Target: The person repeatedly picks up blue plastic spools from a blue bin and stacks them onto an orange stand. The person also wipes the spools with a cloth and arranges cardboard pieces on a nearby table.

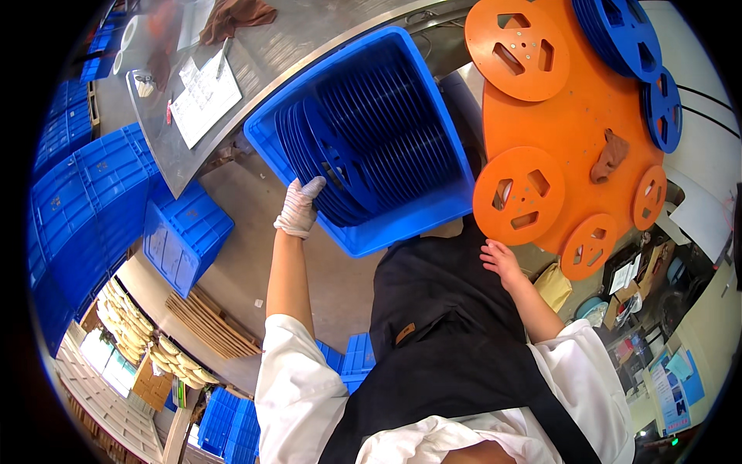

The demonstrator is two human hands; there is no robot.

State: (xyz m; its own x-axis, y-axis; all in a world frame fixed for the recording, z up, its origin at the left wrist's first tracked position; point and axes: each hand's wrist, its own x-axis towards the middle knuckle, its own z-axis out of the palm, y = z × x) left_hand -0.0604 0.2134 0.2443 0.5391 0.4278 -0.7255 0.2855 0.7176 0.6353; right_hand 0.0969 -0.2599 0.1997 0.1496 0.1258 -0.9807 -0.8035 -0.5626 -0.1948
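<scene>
At far left, stacked blue plastic crates (89, 205) stand beside a grey metal surface (259, 46) bearing white paper sheets (207, 100). To the right, the left hand (297, 209), in a whitish glove, is at the near left edge of an open blue rectangular plastic crate (413, 224). Its grip is partly curled, thumb inward by the discs; whether it holds the rim or a disc, I cannot tell. Inside the crate, thin blue round discs (355, 162) stand on edge in rows. Further right, the bare right hand (504, 263) has a loosely open, empty grip just below an orange slotted disc (519, 195), by a broad orange plate (576, 116) with a brown cloth (610, 156) on it.
</scene>
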